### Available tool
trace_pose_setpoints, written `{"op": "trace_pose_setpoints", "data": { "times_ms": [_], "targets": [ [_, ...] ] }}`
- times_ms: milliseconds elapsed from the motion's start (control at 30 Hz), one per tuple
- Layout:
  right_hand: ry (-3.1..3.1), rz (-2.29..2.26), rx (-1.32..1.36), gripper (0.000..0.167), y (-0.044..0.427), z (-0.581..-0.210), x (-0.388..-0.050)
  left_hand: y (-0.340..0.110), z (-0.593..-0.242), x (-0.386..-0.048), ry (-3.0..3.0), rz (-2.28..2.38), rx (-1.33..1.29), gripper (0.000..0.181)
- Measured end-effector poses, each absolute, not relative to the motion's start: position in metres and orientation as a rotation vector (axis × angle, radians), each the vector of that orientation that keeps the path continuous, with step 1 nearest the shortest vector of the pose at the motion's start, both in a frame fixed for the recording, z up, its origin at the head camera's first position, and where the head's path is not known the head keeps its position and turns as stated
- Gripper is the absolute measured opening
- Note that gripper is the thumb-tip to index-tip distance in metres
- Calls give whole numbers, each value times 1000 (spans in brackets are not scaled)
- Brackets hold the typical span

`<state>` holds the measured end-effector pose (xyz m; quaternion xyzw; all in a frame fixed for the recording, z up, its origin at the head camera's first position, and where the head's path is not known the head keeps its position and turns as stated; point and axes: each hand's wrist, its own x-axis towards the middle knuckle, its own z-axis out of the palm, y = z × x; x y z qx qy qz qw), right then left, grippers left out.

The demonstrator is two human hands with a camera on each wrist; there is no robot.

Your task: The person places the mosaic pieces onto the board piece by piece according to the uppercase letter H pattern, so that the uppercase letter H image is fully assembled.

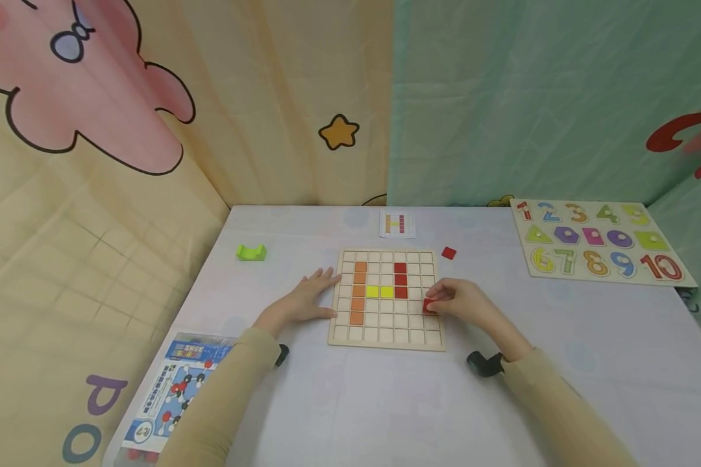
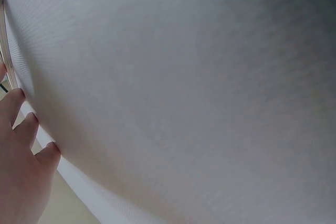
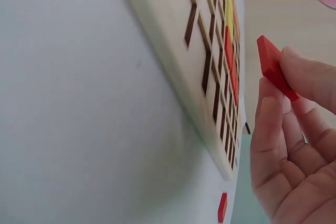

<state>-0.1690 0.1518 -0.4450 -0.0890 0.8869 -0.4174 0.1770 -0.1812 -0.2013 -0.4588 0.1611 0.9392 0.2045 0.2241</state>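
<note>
A wooden grid board [image 1: 369, 334] lies on the table, with a column of orange tiles [image 1: 357, 304], two yellow tiles [image 1: 380, 292] and a column of three red tiles [image 1: 400, 280] set in its squares. Between thumb and fingers my right hand [image 1: 460, 301] pinches a red square tile [image 3: 273, 65], held tilted above the board's right side. My left hand [image 1: 304, 299] has its fingers spread, with the fingertips at the board's left edge. Another red tile [image 1: 449, 253] lies loose beyond the board's upper right corner.
Behind the board is a small pattern card [image 1: 397, 224]. A green block [image 1: 251, 253] sits at the back left, and a boxed set [image 1: 178, 389] lies under the left forearm. To the far right is a number puzzle board [image 1: 604, 243].
</note>
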Motion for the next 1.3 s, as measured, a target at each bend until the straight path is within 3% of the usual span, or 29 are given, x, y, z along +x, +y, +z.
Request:
{"op": "trace_pose_setpoints", "data": {
  "times_ms": [533, 1300],
  "targets": [
    [2504, -1143, -163, 13, 103, -452, -184, -202, -461, -181, 2592, 563, 445, 89],
    [2556, -1061, -231, 10, 97, -455, -183, -201, -460, -182, 2580, 577, 431, 88]
  ]
}}
